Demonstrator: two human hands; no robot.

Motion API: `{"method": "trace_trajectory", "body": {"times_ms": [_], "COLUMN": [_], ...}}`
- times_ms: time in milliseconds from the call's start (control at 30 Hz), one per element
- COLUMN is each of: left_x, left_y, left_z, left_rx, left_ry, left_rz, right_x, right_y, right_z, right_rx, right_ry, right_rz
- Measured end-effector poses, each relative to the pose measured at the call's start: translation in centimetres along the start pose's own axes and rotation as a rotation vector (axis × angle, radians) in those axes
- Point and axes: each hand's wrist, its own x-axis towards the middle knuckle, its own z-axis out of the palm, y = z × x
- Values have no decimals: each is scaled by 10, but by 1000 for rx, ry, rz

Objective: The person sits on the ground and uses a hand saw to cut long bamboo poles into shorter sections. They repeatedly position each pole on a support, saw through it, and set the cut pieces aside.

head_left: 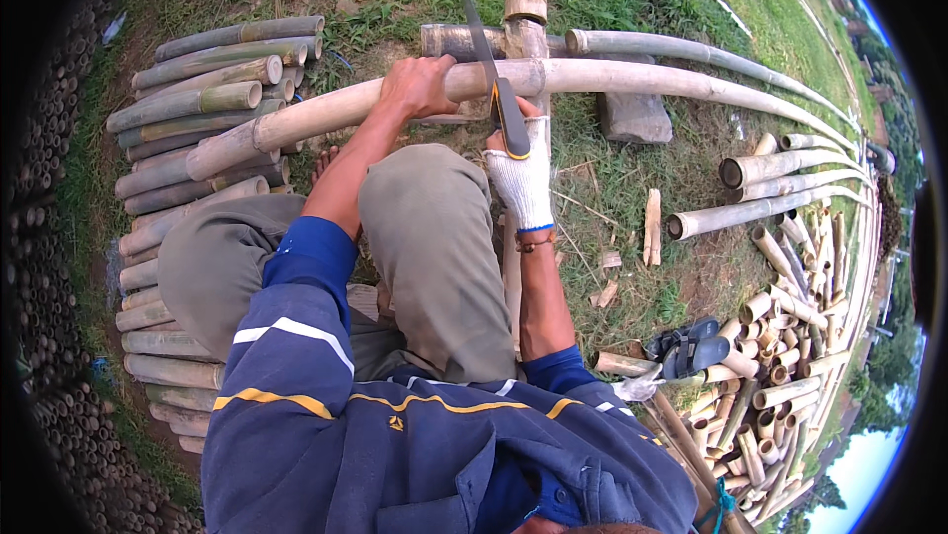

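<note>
A long pale bamboo pole (pixel 326 112) runs from left to right in front of me, resting on a wooden support (pixel 526 38). My left hand (pixel 417 87), bare, presses down on the pole with its fingers wrapped over it. Just right of that hand, a handsaw (pixel 475 26) lies across the pole, its blade pointing away from me. In a white knitted glove, my right hand (pixel 517 164) grips the saw's black and orange handle. From this view I cannot tell how deep the blade sits in the bamboo.
Cut bamboo lengths (pixel 188 124) are stacked at left, beside my bent knees. Short offcuts (pixel 780 366) heap up at lower right, near dark sandals (pixel 688 346). A grey block (pixel 635 114) lies under the pole; more long poles (pixel 750 210) extend at right.
</note>
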Motion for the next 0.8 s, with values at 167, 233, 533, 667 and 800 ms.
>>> {"method": "trace_trajectory", "body": {"times_ms": [167,233,533,667,800], "left_x": [-1,-5,8,11,3], "left_y": [-15,-16,-6,-12,-25], "left_z": [-6,-6,-4,-9,-6], "left_rx": [4,-40,-44,-41,-29], "left_ry": [-30,-64,-64,-101,-77], "left_rz": [-35,-46,-26,2,-1], "right_x": [-114,-187,-59,-43,-158], "right_y": [-28,-53,-23,-20,-33], "right_z": [-59,-105,-40,-18,-80], "right_rx": [20,-261,20,100,-182], "right_ry": [-154,-180,-97,-27,-109], "right_rz": [191,118,83,115,54]}}
